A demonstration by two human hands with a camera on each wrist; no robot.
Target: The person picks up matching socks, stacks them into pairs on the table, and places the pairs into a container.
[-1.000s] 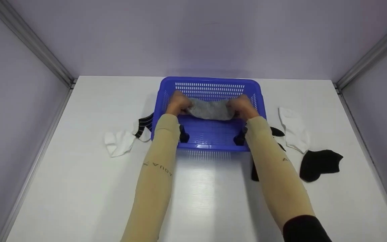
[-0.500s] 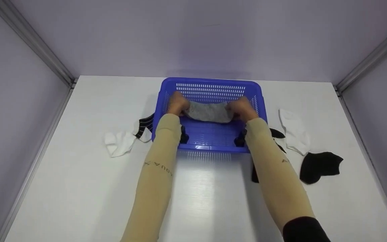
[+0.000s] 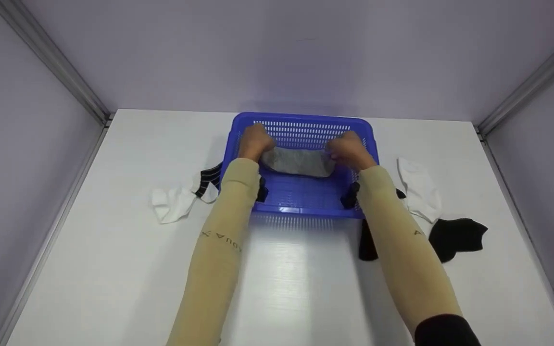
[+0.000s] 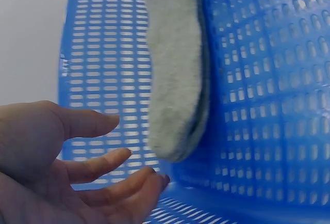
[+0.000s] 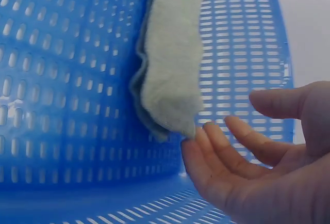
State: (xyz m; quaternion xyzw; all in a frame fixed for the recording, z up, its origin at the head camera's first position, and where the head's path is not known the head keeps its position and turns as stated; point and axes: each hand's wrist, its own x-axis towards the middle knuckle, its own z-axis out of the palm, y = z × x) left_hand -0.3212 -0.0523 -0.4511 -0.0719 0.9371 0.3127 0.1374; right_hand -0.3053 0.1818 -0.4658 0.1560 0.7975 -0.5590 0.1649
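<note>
Left wrist view: nothing is held by the left hand (image 4: 46,193), its fingers parted and slightly bent. By the right hand (image 5: 278,188), equally loose, the right end of the grey sock (image 5: 172,64) is touched or nearly so. It is laid left to right inside the blue basket (image 3: 301,192). Light, soft, limp handling is expected, best pinched at both ends. Its doubled edge is shown only by the wrist views; a white sock (image 3: 419,190) and a black sock (image 3: 457,235), right of the basket, only by the head view.
</note>
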